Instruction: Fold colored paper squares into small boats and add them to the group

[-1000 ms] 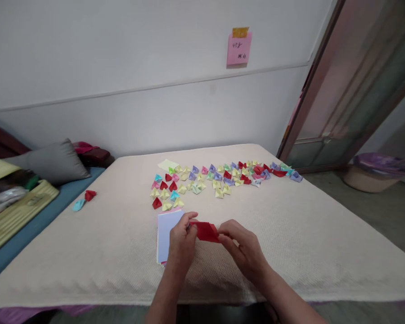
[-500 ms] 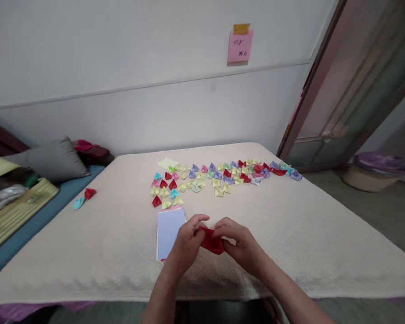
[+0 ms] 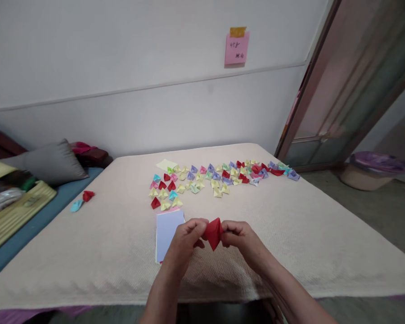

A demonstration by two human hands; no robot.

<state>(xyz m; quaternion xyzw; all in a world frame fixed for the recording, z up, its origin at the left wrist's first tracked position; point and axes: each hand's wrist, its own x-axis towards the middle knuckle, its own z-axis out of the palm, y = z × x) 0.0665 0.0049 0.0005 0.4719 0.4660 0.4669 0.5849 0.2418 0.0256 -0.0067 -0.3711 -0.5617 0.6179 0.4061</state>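
Note:
A folded red paper piece is pinched between my two hands above the near part of the table. My left hand grips its left side with curled fingers. My right hand grips its right side the same way. Just left of my left hand lies a small stack of paper sheets, pale lilac on top. Beyond it, several small folded paper shapes in yellow, red, purple, pink and teal spread in a band across the table.
The table is covered by a cream textured cloth. At left a blue bench holds a grey cushion, a red and a teal paper shape, and a yellow mat. A pink note hangs on the wall. A glass door stands at right.
The red paper has gone from a flat strip held wide to a compact pointed fold. Both hands have drawn closer together around it.

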